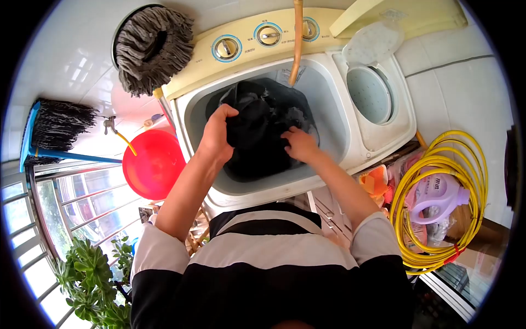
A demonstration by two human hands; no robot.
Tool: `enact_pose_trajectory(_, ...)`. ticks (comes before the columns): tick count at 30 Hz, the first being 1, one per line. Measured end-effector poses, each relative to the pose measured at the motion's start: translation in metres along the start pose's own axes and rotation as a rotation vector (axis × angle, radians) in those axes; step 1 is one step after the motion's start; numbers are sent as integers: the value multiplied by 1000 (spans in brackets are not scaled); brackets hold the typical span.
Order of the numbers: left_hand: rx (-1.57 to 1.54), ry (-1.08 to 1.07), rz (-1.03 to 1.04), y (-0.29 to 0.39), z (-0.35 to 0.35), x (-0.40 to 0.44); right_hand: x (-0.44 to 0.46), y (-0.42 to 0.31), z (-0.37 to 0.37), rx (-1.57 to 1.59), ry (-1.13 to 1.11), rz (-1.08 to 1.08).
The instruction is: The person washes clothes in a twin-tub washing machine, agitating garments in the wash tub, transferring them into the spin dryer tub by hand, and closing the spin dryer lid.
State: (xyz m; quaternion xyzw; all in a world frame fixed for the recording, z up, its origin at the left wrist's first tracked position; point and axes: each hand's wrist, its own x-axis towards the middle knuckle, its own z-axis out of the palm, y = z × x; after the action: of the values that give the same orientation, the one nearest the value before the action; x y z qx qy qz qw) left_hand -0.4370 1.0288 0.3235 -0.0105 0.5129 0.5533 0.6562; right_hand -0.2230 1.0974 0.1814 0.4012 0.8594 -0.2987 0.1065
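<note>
A dark, wet black garment (249, 123) lies bunched in the wash tub (333, 118) of a twin-tub washing machine, partly in dark water. My left hand (218, 134) grips its left side, thumb on top and the other fingers mostly hidden behind the cloth. On the right, my right hand (300, 145) has its fingers curled at the fabric's edge near the waterline, the tips partly hidden. From the top, a tan hose (297, 49) hangs down into the tub. The garment's exact kind cannot be made out.
The spin tub (368, 94) stands with its lid raised. Control knobs (269, 34) line the back panel. A red basin (153, 164) and a mop (153, 49) are at left. At right hang a coiled yellow hose (402, 219) and a purple detergent bottle (438, 194).
</note>
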Motion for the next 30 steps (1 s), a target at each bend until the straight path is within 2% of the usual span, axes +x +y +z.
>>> enact_pose_trajectory(2, -167, -109, 49, 16, 9, -19, 14, -11, 26, 9, 47, -26)
enact_pose_trajectory(5, -202, -208, 105, 36, 26, -39, 35, -27, 48, 193, 306, -144)
enact_pose_trajectory(7, -195, -348, 123, 47, 39, -47, 50, -38, 43, 601, -25, -367)
enact_pose_trajectory(8, -205, -374, 97, 49, 42, -40, 54, -39, 50, 595, -27, -372)
enact_pose_trajectory(10, -102, -299, 122, 50, 58, -30, 59, -40, 68, 478, 116, -143)
enact_pose_trajectory(12, 140, -446, 161, 50, 43, 13, 49, -32, 71, 471, 102, -94)
enact_pose_trajectory(13, 170, -536, 126, 49, 37, 25, 45, -26, 71, 495, 11, 13)
enact_pose_trajectory(14, 163, -536, 128, 41, 31, 32, 42, -18, 71, 516, -79, 127)
enact_pose_trajectory(16, 393, -192, 169, 18, 16, 51, 33, -12, 56, 607, -99, 211)
enact_pose_trajectory(18, 541, -146, 89, -12, -21, 79, 28, 2, 45, 893, -70, 288)
enact_pose_trajectory(21, 891, -152, 15, -74, -92, 126, 14, 14, 21, 1171, 34, 393)
enact_pose_trajectory(22, 1042, -152, 4, -98, -115, 146, 10, 14, 15, 1167, 37, 393)
enact_pose_trajectory(24, 1529, -283, 73, -124, -130, 152, -6, 2, -8, 1324, 114, 374)
enact_pose_trajectory(29, 1612, -190, 42, -154, -120, 136, -31, -35, -54, 1354, 261, 324)
enact_pose_trajectory(30, 1614, -196, 36, -159, -118, 138, -37, -40, -65, 1385, 297, 227)
